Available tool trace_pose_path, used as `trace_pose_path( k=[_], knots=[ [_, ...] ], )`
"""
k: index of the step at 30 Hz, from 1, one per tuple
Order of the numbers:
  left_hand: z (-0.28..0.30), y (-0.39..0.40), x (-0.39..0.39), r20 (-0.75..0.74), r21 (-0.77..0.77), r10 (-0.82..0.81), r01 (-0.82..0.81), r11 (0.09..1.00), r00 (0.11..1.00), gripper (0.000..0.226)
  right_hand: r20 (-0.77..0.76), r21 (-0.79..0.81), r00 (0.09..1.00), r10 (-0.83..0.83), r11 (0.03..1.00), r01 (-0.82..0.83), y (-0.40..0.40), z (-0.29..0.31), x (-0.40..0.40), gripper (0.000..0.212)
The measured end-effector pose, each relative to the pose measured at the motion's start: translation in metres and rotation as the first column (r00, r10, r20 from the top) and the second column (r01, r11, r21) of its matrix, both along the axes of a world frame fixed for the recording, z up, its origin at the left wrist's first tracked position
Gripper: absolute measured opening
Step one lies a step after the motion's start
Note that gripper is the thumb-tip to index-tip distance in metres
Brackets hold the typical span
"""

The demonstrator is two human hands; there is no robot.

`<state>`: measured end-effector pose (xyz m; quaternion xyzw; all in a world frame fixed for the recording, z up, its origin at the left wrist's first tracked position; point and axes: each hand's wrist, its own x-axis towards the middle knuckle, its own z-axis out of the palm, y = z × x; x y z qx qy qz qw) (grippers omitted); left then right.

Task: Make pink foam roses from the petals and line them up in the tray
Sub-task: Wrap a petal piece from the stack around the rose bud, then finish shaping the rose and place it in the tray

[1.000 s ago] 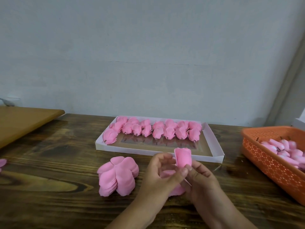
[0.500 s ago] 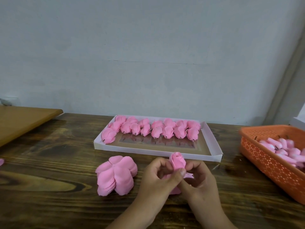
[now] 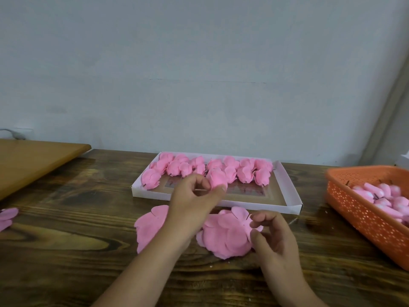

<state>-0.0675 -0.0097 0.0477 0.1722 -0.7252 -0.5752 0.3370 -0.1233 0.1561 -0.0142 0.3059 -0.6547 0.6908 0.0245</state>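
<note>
My left hand (image 3: 194,200) pinches a small pink foam rose (image 3: 218,179) by its thin stem, holding it over the near edge of the white tray (image 3: 285,185). Several finished pink roses (image 3: 243,171) lie in rows at the tray's back. My right hand (image 3: 272,235) hovers low with fingers loosely curled, touching the edge of a stack of flat pink petal pieces (image 3: 225,235) on the table. Another petal stack (image 3: 150,224) lies partly under my left forearm.
An orange plastic basket (image 3: 363,209) with several pink rose buds stands at the right. A loose petal piece (image 3: 7,217) lies at the far left edge. A lighter wooden board (image 3: 33,158) sits at the back left. The wall rises behind the dark wooden table.
My left hand has carried the rose up and forward toward the tray. My right hand has let go of it and dropped to the petal stack, which now lies uncovered.
</note>
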Motion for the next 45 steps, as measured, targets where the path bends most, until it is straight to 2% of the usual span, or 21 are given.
trace_pose_path(
  k=[5,9,14,17,21,27,33,36,42,45],
  knots=[
    [0.012,-0.060,-0.032,0.109,-0.134,0.135,-0.120,0.984,0.985,0.031,-0.122,0.099,0.993,0.000,0.995,0.013,-0.002,0.001,0.005,0.026],
    [-0.002,-0.114,-0.048,0.314,-0.353,0.330,-0.214,0.911,0.890,0.030,-0.139,0.143,0.990,-0.015,0.989,0.035,-0.003,0.004,0.008,0.026],
    [-0.029,-0.151,-0.054,0.470,-0.557,0.473,-0.165,0.814,0.745,0.018,-0.167,0.159,0.984,-0.064,0.983,0.091,-0.005,0.003,0.005,0.024],
    [-0.036,-0.154,-0.059,0.509,-0.652,0.534,-0.102,0.751,0.675,0.026,-0.152,0.154,0.986,-0.072,0.983,0.096,-0.006,0.003,0.004,0.021],
    [-0.036,-0.154,-0.064,0.503,-0.706,0.585,-0.089,0.703,0.636,0.023,-0.155,0.138,0.986,-0.063,0.987,0.085,-0.006,0.005,0.004,0.021],
    [-0.033,-0.156,-0.064,0.559,-0.693,0.619,-0.099,0.714,0.552,0.024,-0.171,0.121,0.984,-0.057,0.990,0.078,-0.006,0.008,0.006,0.026],
    [-0.018,-0.155,-0.054,0.546,-0.688,0.598,-0.093,0.720,0.586,0.021,-0.216,0.116,0.974,-0.075,0.988,0.102,-0.005,0.007,0.004,0.026],
    [-0.005,-0.154,-0.045,0.484,-0.679,0.606,-0.166,0.715,0.631,0.020,-0.233,0.129,0.969,-0.077,0.986,0.110,-0.005,0.006,0.003,0.023],
    [0.023,-0.154,-0.021,0.227,-0.611,0.636,-0.401,0.683,0.738,0.022,-0.249,0.128,0.966,-0.076,0.986,0.111,-0.003,0.006,0.003,0.017],
    [0.032,-0.132,-0.009,0.068,-0.533,0.618,-0.495,0.686,0.783,0.014,-0.235,0.131,0.970,-0.068,0.986,0.101,-0.003,0.006,0.003,0.016]
  ],
)
